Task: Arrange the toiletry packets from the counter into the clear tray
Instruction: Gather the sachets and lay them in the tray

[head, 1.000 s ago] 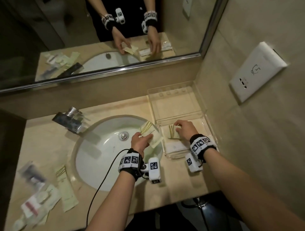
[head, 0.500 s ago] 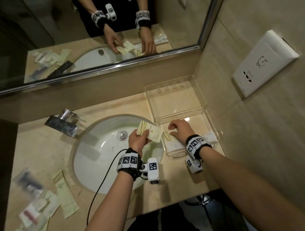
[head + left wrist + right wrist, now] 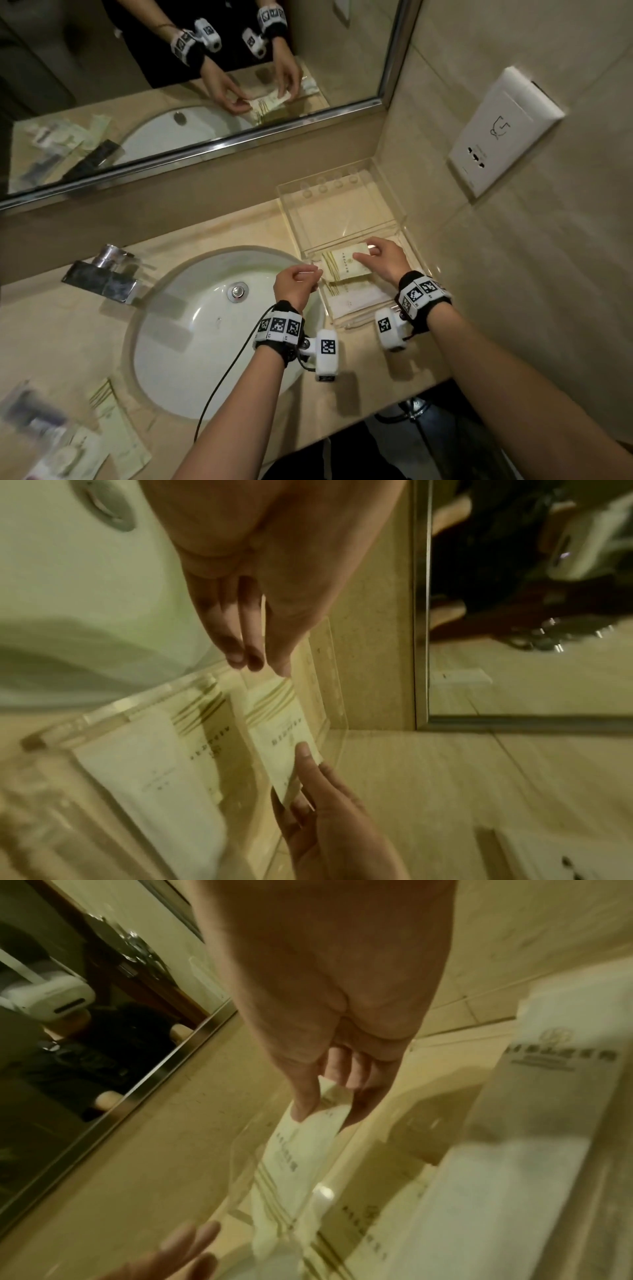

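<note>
A cream toiletry packet (image 3: 344, 267) with gold stripes hovers over the clear tray (image 3: 327, 308) at the counter's right end. My right hand (image 3: 364, 251) pinches its far end between thumb and fingers; the right wrist view shows the same grip on the packet (image 3: 308, 1137). My left hand (image 3: 317, 274) is at the packet's striped end with fingers straight (image 3: 240, 653), holding nothing. Two other packets, one of them white (image 3: 356, 301), lie in the tray under the held one (image 3: 277, 723).
The tray's clear lid (image 3: 342, 205) stands open against the wall. The white sink (image 3: 205, 325) and chrome faucet (image 3: 102, 274) lie to the left. Several more packets (image 3: 109, 421) sit on the counter's front left. A wall socket (image 3: 503, 130) is on the right.
My left hand brought the striped packet from over the sink to the tray and let it go. My right hand left the packet it was laying down and took hold of this one.
</note>
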Available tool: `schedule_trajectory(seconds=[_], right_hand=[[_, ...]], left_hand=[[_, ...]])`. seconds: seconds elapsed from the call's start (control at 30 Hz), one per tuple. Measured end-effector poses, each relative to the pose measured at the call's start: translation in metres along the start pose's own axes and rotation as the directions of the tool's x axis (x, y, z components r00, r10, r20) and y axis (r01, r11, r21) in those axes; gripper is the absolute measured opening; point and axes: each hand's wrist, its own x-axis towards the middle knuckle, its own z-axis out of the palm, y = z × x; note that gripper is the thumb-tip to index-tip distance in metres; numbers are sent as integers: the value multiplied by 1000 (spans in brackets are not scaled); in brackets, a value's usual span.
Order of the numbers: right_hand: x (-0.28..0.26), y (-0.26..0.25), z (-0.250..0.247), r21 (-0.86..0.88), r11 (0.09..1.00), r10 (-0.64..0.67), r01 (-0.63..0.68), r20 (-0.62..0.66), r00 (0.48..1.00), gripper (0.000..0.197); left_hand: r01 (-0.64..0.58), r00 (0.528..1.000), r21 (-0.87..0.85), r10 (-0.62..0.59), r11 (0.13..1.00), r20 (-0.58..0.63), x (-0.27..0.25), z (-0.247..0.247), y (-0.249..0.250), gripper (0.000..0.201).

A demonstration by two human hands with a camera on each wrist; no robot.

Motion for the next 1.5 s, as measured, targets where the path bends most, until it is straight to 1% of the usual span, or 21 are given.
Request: schedule_trajectory(seconds=[0.07,0.1,0.17,0.23,0.3,0.4,0.53,0.63,0.73,0.87,1.0,1.37,1.5], right_hand=[[-2,5,-4,-98,994,38,-39,-10,999,50],[-4,7,-1,-135,990,50,-50,-2,999,48],[-7,10,5,-172,984,52,-49,11,999,43],[-8,12,13,-179,983,36,-36,-1,999,41],[-5,14,19,-129,991,33,-37,-33,999,38],[-3,17,25,-103,994,15,-23,-80,997,35],[2,20,27,-77,997,-23,15,-95,995,34],[4,24,26,-111,993,-39,31,-68,997,36],[3,32,24,-141,988,-70,63,-48,996,39],[1,37,23,-199,973,-123,114,-31,992,40],[0,40,20,-237,962,-138,135,1,990,41],[-4,41,20,-297,944,-148,144,12,989,44],[-7,33,17,-322,938,-140,131,-5,990,48]], left_hand=[[-78,996,151,85,985,-37,2,-1,-2,12],[-115,992,216,124,970,-31,2,0,-2,11],[-196,980,333,196,922,34,1,2,-2,13],[-266,964,433,238,861,118,0,5,-3,15],[-311,950,503,255,806,179,0,8,-6,17],[-372,928,570,281,733,244,2,11,-14,22],[-435,900,666,306,606,310,8,13,-19,34],[-448,894,733,272,512,357,9,17,-22,46],[-446,895,771,229,455,382,9,20,-24,50],[-448,894,780,225,438,387,10,21,-25,51],[-433,902,789,210,437,378,10,23,-26,51],[-438,899,775,214,455,382,9,20,-27,51],[-454,891,749,245,483,382,9,16,-26,49]])
